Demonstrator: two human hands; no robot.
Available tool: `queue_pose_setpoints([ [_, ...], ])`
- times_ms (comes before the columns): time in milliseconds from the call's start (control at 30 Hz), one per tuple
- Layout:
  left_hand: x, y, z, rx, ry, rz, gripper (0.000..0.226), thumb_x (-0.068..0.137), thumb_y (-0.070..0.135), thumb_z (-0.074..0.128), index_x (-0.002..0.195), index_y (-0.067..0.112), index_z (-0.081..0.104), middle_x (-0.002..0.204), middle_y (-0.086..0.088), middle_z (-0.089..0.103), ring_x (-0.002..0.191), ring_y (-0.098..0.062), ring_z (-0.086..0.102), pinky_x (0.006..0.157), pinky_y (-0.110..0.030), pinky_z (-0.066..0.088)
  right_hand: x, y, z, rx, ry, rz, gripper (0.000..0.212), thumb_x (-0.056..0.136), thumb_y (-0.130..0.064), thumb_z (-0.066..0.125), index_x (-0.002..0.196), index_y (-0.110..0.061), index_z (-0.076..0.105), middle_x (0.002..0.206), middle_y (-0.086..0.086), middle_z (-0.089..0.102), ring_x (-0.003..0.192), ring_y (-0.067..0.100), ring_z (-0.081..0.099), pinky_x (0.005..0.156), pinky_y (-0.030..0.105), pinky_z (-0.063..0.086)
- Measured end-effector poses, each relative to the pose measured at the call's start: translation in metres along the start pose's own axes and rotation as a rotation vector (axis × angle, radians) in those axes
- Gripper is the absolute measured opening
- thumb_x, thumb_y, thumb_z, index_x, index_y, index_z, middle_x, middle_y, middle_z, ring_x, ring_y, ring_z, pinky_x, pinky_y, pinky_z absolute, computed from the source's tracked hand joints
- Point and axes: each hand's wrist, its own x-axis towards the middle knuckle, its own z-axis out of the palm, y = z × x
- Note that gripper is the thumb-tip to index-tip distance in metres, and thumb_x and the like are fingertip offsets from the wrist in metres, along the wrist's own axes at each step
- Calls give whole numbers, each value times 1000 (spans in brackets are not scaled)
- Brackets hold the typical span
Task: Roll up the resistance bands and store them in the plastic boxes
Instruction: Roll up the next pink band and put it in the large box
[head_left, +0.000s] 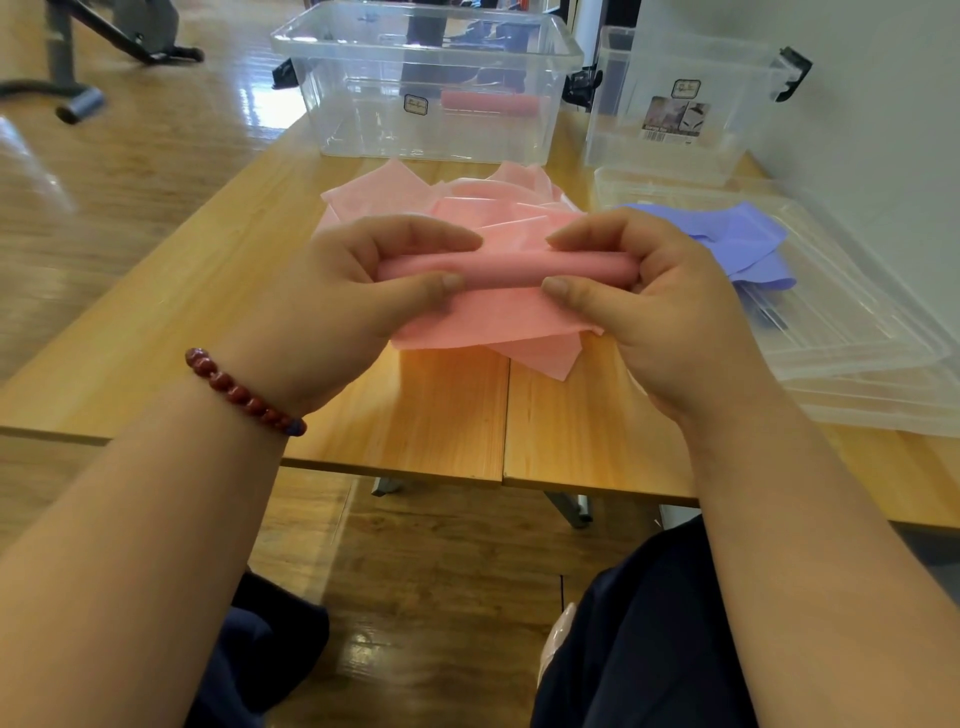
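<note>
A wooden table (441, 415) is seen from above, with two clear boxes set at its far edge. In the left box (332, 104), the larger, a stored roll (488, 104) of pink is laid on the bottom. The right box (670, 140) is placed just beside it, near the wall. Clear lids (857, 353) are stacked flat on the table's right side, and a crumpled purple band (743, 239) is draped over them. The pink band (467, 208) is spread in loose folds at the table's middle; its near end is wound into a tight tube held above the table. The tube's left end is gripped by the left hand (332, 312), fingers on top, thumb underneath. Its right end is gripped the same way by the right hand (660, 317). A beaded bracelet (244, 395) is worn on the left wrist.
</note>
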Motion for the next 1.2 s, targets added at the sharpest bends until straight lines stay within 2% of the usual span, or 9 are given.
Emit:
queue_pose_setpoints([
  [67, -1, 1, 0, 2, 27, 15, 23, 90, 17, 67, 96, 39, 72, 103, 12, 68, 94, -9, 64, 76, -24, 53, 0, 0, 0, -17, -11, -1, 28, 82, -20, 77, 98, -41, 67, 105, -18, 65, 102, 3, 61, 84, 26, 54],
  [167, -1, 2, 0, -41, 21, 14, 24, 88, 14, 68, 96, 36, 73, 103, 6, 71, 100, -16, 68, 84, -33, 56, 0, -1, -1, 10, -16, 27, 28, 83, -19, 76, 98, -40, 68, 106, -16, 64, 99, 3, 61, 81, 24, 54],
  [233, 0, 1, -1, -77, 11, -7, 21, 83, 17, 73, 94, 34, 75, 107, 3, 71, 105, -20, 68, 87, -38, 56, 0, -1, -1, 8, 6, 25, 24, 85, -16, 74, 96, -37, 69, 102, -16, 64, 98, 2, 61, 81, 22, 53],
  [300, 1, -1, -1, -44, 25, 2, 20, 78, 25, 73, 92, 38, 76, 106, 7, 71, 107, -19, 66, 91, -42, 55, 1, -1, -1, -13, 29, 13, 24, 86, -16, 74, 93, -38, 69, 101, -16, 65, 99, 4, 62, 81, 24, 54],
  [467, 2, -2, -3, -1, 37, 22, 21, 76, 31, 68, 90, 45, 75, 102, 12, 71, 103, -14, 65, 89, -38, 56, 1, 0, -1, -32, -12, 30, 23, 85, -18, 74, 96, -38, 69, 102, -16, 66, 100, 7, 62, 84, 32, 57],
  [667, 2, -3, -4, -107, -11, -26, 24, 72, 26, 73, 95, 31, 77, 109, 3, 72, 108, -19, 66, 88, -34, 55, 1, -1, 0, -44, 72, -23, 23, 84, -22, 72, 88, -45, 70, 103, -12, 67, 103, 11, 62, 83, 30, 55],
  [800, 1, -1, -3, -101, -40, -36, 30, 69, 41, 76, 97, 29, 78, 109, -1, 72, 108, -20, 66, 89, -36, 53, 1, 1, 0, -23, 87, -37, 24, 79, -26, 72, 84, -50, 71, 103, -9, 67, 103, 16, 63, 83, 33, 55],
  [1033, 2, -1, -3, -122, 22, -25, 18, 72, 27, 73, 87, 34, 79, 104, 4, 73, 105, -17, 66, 90, -35, 55, 3, 3, 0, -8, 50, -20, 26, 78, -16, 70, 87, -41, 69, 107, -12, 67, 107, 11, 62, 89, 33, 53],
  [1200, 2, -4, -2, -82, 12, -12, 21, 78, 13, 76, 87, 32, 76, 108, 7, 73, 106, -17, 66, 91, -38, 55, 1, 3, -1, 45, -29, 50, 26, 82, -22, 77, 99, -39, 68, 104, -16, 65, 99, 6, 64, 81, 24, 55],
])
